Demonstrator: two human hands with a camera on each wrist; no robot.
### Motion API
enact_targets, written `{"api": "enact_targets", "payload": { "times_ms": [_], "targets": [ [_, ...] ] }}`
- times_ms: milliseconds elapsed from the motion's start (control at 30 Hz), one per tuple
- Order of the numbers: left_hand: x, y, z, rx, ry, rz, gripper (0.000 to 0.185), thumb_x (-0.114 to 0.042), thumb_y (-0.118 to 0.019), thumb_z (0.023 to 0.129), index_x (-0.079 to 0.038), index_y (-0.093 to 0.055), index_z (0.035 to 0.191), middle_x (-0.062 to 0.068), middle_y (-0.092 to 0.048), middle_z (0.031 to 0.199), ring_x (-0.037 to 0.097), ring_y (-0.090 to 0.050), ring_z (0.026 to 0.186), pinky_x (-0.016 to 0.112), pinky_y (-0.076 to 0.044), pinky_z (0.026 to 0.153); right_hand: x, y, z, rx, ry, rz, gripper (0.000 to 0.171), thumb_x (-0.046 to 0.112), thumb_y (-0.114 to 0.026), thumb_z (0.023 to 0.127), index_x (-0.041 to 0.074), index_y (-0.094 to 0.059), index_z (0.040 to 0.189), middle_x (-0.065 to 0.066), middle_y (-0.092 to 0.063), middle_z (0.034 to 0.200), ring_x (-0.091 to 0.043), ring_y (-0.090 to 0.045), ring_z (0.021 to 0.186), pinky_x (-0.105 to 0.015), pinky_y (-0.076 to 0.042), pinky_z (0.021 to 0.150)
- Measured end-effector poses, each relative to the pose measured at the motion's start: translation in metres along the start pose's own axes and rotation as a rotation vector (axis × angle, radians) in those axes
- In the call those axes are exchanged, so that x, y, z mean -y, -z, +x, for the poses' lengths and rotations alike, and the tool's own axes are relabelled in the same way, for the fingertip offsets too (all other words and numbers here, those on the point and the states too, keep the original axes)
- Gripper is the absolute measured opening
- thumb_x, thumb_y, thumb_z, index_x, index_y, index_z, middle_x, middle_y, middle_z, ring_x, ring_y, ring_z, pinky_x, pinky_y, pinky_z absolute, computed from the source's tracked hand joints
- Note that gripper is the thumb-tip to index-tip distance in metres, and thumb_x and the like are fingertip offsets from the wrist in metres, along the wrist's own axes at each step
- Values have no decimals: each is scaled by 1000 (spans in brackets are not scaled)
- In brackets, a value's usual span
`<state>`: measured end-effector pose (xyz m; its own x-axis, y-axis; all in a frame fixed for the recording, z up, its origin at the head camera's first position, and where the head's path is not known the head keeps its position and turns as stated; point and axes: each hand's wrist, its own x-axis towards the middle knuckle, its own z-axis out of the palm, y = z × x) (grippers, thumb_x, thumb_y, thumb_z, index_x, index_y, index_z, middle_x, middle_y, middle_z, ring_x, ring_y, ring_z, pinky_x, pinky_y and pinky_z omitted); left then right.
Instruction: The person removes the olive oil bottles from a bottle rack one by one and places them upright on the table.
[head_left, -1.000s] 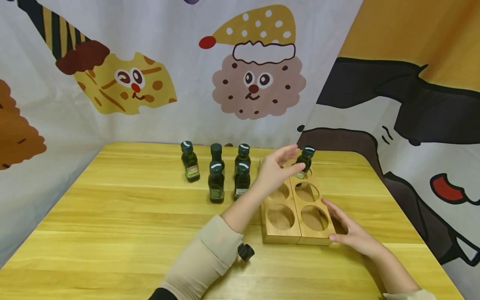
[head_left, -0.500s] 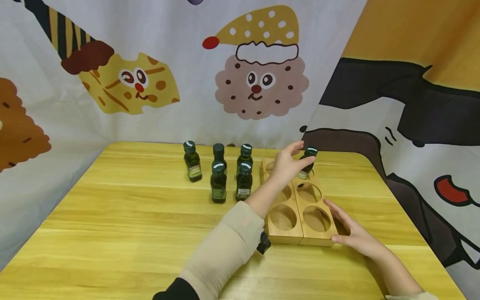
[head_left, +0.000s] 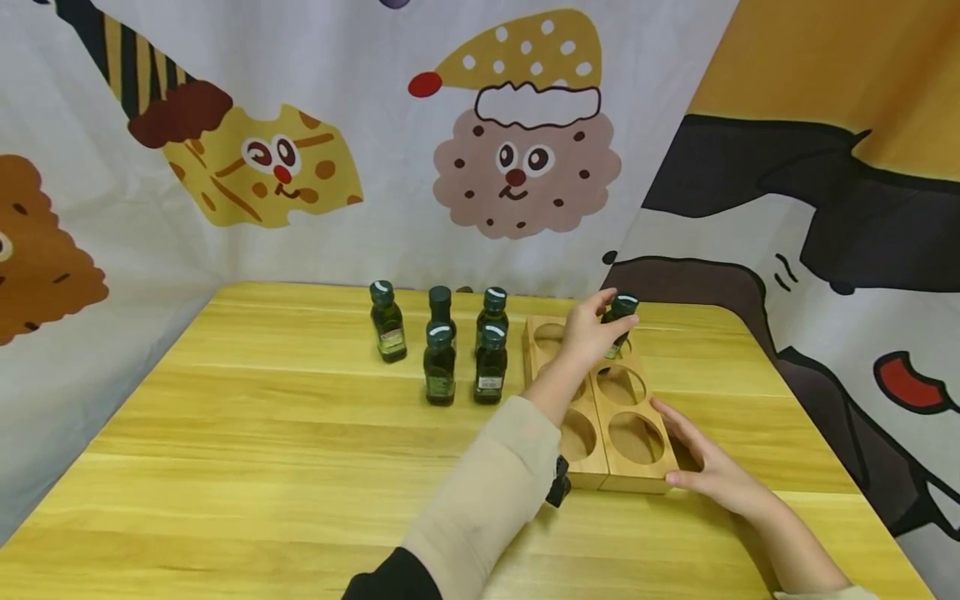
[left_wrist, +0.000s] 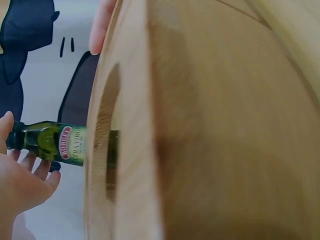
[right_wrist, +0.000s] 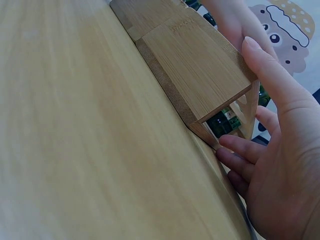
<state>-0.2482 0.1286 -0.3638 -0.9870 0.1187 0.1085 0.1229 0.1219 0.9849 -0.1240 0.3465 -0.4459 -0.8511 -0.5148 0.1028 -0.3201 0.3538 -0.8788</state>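
A wooden bottle rack, two blocks side by side with round holes, stands on the right half of the table. A small dark green olive oil bottle with a dark cap stands in the far right hole, its lower part inside the rack. My left hand reaches over the rack and holds this bottle near its neck and cap, thumb on one side, fingers on the other. My right hand rests against the rack's near right corner, thumb at the front end, fingers along the open side.
Several similar bottles stand on the table left of the rack, one bottle a little apart at the far left. A printed cloth hangs right behind the table. My left sleeve crosses the table's front.
My left hand has moved right and closed in around the bottle in the far right hole. The right hand stays at the rack's corner. The head view has shifted slightly.
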Motion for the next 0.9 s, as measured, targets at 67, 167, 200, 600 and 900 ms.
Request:
{"api": "enact_targets", "payload": {
  "times_ms": [67,167,200,600,900],
  "targets": [
    [3,-3,0,-2,2,-5,51,-26,-71,89,-21,-55,136,-1,-53,134,15,-49,122,27,-47,90,0,1,0,1,0,0,89,-5,-64,84,16,-14,155,-9,-19,157,-1,-29,132,-9,-23,96],
    [6,-7,2,-15,-8,-19,48,-27,-70,90,-21,-55,136,-2,-54,133,14,-49,122,27,-47,91,-1,1,-1,-1,-5,-2,89,-5,-64,84,17,-14,155,-9,-19,156,0,-29,132,-8,-22,95],
    [7,-8,3,-22,-15,-25,47,-27,-69,90,-21,-56,135,-2,-55,132,13,-49,121,26,-47,91,-2,2,-1,-2,-6,-5,89,-5,-64,85,17,-14,155,-9,-19,156,0,-29,132,-8,-22,95],
    [8,-16,3,-78,-76,-76,37,-21,-70,89,-16,-63,125,-5,-63,101,5,-59,85,18,-50,69,-2,1,-1,-5,-16,-24,89,-4,-64,84,19,-15,155,-7,-18,157,0,-28,132,-9,-23,95],
    [8,-14,6,-86,-80,-94,36,-19,-71,88,-16,-64,124,-5,-63,98,7,-61,82,19,-51,64,-2,1,0,-7,-13,-27,89,-3,-65,84,18,-15,155,-8,-19,157,0,-29,131,-9,-23,95]
  ]
}}
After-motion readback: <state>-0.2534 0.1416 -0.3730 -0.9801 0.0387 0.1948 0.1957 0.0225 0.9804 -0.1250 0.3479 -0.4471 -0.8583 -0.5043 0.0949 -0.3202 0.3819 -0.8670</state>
